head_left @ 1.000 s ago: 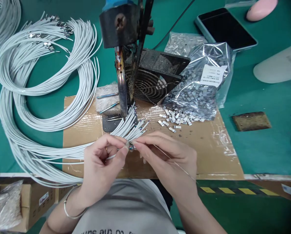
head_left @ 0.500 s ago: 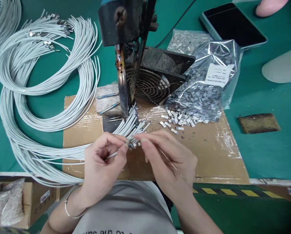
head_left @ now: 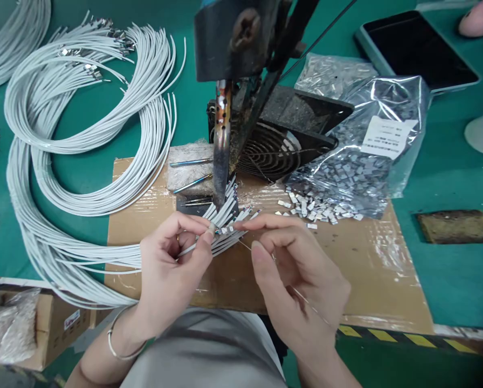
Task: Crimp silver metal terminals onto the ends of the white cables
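Observation:
My left hand (head_left: 172, 264) pinches the end of one thin white cable (head_left: 188, 249) between thumb and forefinger, just below the soldering iron tip (head_left: 221, 161). My right hand (head_left: 298, 269) is closed on a thin strand of solder wire (head_left: 306, 302) that trails back toward my body, its forefinger stretched to the cable end. A fan of white cable ends (head_left: 225, 221) lies on the cardboard sheet (head_left: 366, 269) between the hands and the iron. Small metal terminals (head_left: 306, 207) spill from a clear bag (head_left: 358, 172) to the right.
Loops of white cables (head_left: 83, 140) cover the green mat at left. A black fan (head_left: 282, 145) sits behind the iron stand. A tablet (head_left: 419, 48) lies at the far right, a brown pad (head_left: 455, 226) right of the cardboard, and cardboard boxes (head_left: 51, 323) below the table edge.
The view has shifted, moving everything rightward. My right hand has drawn slightly back from the cable end, with its thumb now apart from the forefinger; the left hand keeps its pinch.

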The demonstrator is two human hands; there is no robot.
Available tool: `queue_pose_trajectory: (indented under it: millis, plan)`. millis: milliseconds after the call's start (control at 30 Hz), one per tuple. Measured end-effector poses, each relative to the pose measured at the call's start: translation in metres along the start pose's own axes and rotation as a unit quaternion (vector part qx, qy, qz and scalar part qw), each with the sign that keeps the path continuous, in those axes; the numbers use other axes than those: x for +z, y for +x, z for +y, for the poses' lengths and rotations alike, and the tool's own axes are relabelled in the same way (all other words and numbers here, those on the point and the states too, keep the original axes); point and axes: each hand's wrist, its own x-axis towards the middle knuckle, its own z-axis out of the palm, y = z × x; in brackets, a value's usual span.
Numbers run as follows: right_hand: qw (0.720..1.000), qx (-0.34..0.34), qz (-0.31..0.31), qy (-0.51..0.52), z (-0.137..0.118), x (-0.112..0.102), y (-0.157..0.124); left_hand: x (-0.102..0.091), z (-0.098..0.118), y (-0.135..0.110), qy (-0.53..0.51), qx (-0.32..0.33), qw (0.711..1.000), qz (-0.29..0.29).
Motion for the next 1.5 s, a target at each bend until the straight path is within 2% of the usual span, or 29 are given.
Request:
queue_pose_trajectory:
  millis: [200,433,767,967,1200,1500]
  plan:
    - [0.997,0.024,0.02,0.069,-0.003,0.008,-0.003,0.003,0.001,0.004,-0.003,-0.001,1.0,0.011]
    - [0.997,0.041,0.023,0.062,-0.001,0.011,-0.004,0.005,0.002,0.006,0.004,0.0,1.0,0.022]
    - [0.998,0.031,0.019,0.044,0.0,0.011,0.0,0.007,0.003,0.007,0.027,0.013,0.999,0.025]
    - [0.997,0.023,0.05,0.061,0.0,0.01,-0.003,0.009,0.002,0.01,0.031,0.012,0.999,0.026]
    - [0.996,0.049,0.049,0.05,-0.003,0.012,-0.002,0.011,0.003,0.01,0.033,0.028,0.998,0.036]
    - [0.996,0.052,0.062,0.042,-0.007,0.016,0.005,0.01,0.003,0.01,0.054,0.043,0.997,0.043]
